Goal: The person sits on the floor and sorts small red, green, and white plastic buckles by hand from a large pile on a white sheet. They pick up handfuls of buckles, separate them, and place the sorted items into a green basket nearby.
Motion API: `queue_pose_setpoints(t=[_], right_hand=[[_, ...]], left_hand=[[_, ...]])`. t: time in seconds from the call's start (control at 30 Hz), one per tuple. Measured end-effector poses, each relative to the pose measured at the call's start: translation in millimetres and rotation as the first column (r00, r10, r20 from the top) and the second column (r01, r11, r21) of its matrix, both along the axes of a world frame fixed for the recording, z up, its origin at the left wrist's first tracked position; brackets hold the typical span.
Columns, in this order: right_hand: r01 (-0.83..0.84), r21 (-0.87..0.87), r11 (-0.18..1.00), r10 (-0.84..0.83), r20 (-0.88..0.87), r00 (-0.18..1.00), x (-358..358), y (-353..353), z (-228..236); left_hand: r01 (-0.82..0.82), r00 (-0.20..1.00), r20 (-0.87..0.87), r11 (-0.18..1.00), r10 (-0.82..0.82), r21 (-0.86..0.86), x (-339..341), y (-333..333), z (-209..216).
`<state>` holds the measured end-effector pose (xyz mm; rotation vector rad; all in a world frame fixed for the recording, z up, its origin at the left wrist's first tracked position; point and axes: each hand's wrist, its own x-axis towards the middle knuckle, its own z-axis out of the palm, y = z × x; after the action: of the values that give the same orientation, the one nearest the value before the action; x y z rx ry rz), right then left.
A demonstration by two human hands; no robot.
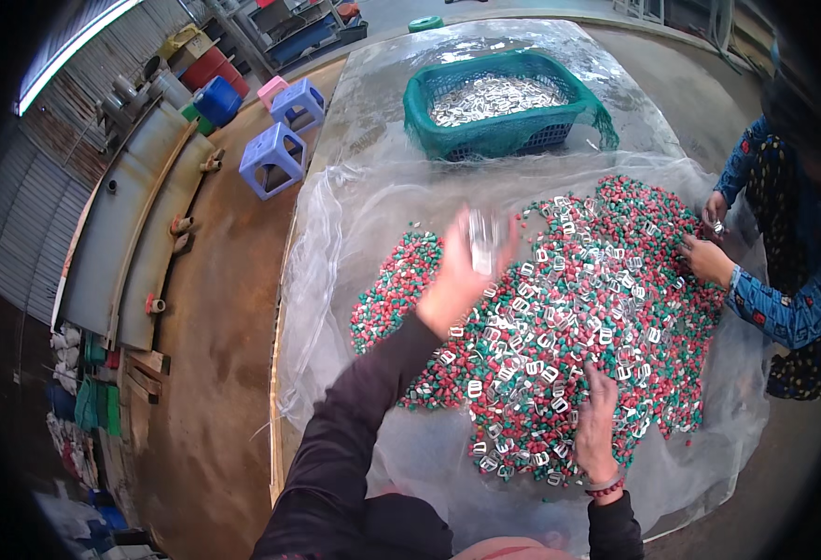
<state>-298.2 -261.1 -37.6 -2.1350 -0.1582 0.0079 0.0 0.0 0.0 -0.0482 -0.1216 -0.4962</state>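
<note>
A dark sleeve point(616, 530) and a red beaded bracelet point(606, 487) frame our right hand point(597, 425), laid against the near side of a broad heap of red and green pellets point(392, 303). Its fingers reach forward onto the heap; we cannot tell whether they close on anything. Silver buckles point(549, 374), each an openwork metal frame, lie scattered through the pellets, thickest across the middle of the heap. All of it rests on a crumpled sheet of clear plastic point(420, 457) spread over a table point(359, 107).

Farther forward, our left hand point(462, 266), blurred, is raised over the left part of the heap, clamped on several silver pieces point(481, 247) held together. Across at the right edge, a co-worker in blue patterned sleeves point(774, 313) has one hand point(706, 261) at the pellets and the other point(714, 211) on a small silver piece.

Beyond the heap, we see a basket draped in green netting point(418, 117), filled with more pale metal pieces point(494, 98). To the left on the brown floor point(210, 308) stand two blue-violet stools point(263, 147), with a pink stool point(271, 91) behind them and a blue drum point(216, 101) near a red drum point(203, 70).
</note>
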Motion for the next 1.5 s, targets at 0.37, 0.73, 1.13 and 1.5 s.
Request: queue_pose_setpoints(t=[0.37, 0.73, 1.13, 1.5], right_hand=[[0.304, -0.282, 0.91, -0.269, 0.158, 0.95, -10.1, -76.6, -37.4], [-0.231, -0.455, 0.86, 0.021, -0.421, 0.907, -75.8, -18.6, -82.5], [0.23, 0.633, 0.739, 0.234, -0.561, 0.794, -29.1, 15.5, -56.9], [0.402, 0.703, 0.587, 0.173, -0.594, 0.786, -18.7, 11.9, -39.8]], left_hand=[[-0.484, 0.854, 0.513, 0.237, -0.08, 0.842, -2.9, 0.3, 29.1], [-0.914, -0.203, 0.356, 0.308, -0.912, 0.266, -305.2, -32.9, -143.5], [-0.039, 0.809, 0.046, 0.024, -0.586, 0.999, -232.2, -8.8, -119.7], [0.008, 0.947, 0.144, 0.471, -0.286, 0.882, -219.2, 3.4, -73.3]])
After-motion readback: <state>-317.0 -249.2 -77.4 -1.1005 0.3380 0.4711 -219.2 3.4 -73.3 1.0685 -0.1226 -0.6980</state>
